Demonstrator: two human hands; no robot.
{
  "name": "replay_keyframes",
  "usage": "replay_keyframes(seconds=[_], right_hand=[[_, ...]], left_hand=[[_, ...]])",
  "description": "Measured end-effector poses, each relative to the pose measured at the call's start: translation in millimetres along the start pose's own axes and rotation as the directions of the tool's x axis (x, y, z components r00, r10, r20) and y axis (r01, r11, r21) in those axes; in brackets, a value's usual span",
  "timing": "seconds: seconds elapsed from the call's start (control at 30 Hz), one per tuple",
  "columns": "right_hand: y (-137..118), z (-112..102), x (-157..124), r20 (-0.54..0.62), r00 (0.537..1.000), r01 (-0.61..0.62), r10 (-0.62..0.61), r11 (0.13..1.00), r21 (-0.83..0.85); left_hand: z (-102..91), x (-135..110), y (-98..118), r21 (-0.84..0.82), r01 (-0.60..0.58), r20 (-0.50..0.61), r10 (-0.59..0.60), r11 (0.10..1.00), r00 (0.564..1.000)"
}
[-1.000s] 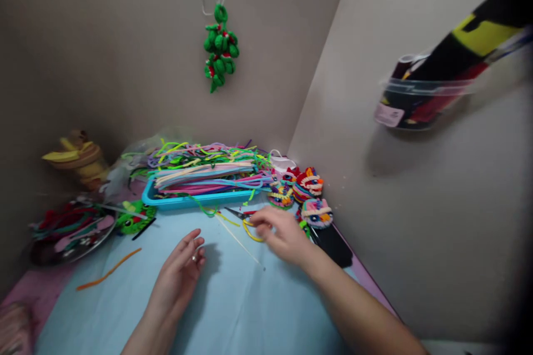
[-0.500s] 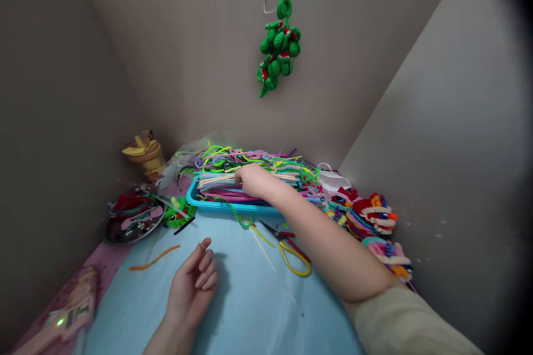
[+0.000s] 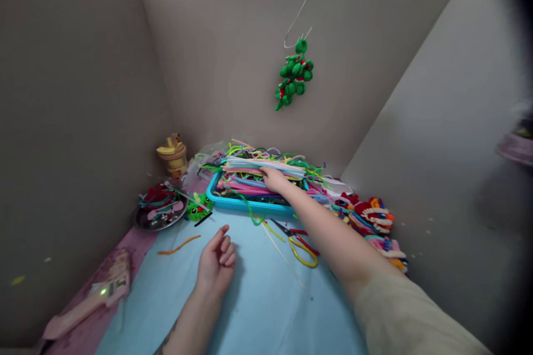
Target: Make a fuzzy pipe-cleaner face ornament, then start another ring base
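Note:
My right hand [image 3: 275, 179] reaches across into a blue tray [image 3: 250, 206]. Its fingers are closed on a bundle of pale pipe cleaners [image 3: 245, 164], lifted a little above the others; the fingertips are partly hidden. Pink and blue pipe cleaners [image 3: 237, 184] lie in the tray beneath it. My left hand [image 3: 219, 258] is held over the blue table cover, palm turned inward, fingers curled and nothing seen in them. To its left lies a single orange pipe cleaner [image 3: 179, 245]. Yellow-handled scissors [image 3: 303, 252] rest below my right forearm, beside a red-handled tool [image 3: 308, 244].
A metal bowl [image 3: 144, 224] of small parts and a green fuzzy figure [image 3: 199, 206] stand left of the tray. A pink glue gun [image 3: 97, 299] lies at the left edge. Colourful fuzzy pieces [image 3: 372, 215] are heaped right. A green ornament [image 3: 295, 75] hangs at the back panel [image 3: 225, 66].
The view has tilted up, showing the panel's top edge. My right hand has closed on the pale pipe cleaners and raised them slightly. My left hand keeps its curled pose.

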State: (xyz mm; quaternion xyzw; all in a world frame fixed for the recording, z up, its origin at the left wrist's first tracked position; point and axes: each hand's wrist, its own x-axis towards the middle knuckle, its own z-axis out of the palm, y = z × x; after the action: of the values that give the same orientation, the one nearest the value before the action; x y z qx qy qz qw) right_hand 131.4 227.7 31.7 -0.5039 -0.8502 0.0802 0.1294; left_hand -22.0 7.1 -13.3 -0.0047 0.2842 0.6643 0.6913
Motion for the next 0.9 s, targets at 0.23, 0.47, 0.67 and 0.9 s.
replay_keyframes(seconds=[0.23,0.47,0.67,0.9], right_hand=[[-13,16,-36,-0.032,0.997,0.069,-0.068,0.997,0.033],[-23,16,-46,0.000,0.996,-0.091,0.091,0.994,-0.065],[-20,15,-33,0.056,0.985,-0.152,0.161,0.979,-0.135],[-15,22,-21,-0.021,0.987,-0.163,0.162,0.967,-0.198]], left_hand=[[-0.4,6,-7,0.035,0.090,0.016,-0.091,0.995,0.996],[1.7,7,-7,0.057,0.141,0.088,-0.145,0.988,0.985],[5.7,-4,-9,0.061,0.164,0.120,-0.170,0.985,0.978],[12.3,-6,-36,0.156,0.292,0.017,-0.298,0.944,0.955]])
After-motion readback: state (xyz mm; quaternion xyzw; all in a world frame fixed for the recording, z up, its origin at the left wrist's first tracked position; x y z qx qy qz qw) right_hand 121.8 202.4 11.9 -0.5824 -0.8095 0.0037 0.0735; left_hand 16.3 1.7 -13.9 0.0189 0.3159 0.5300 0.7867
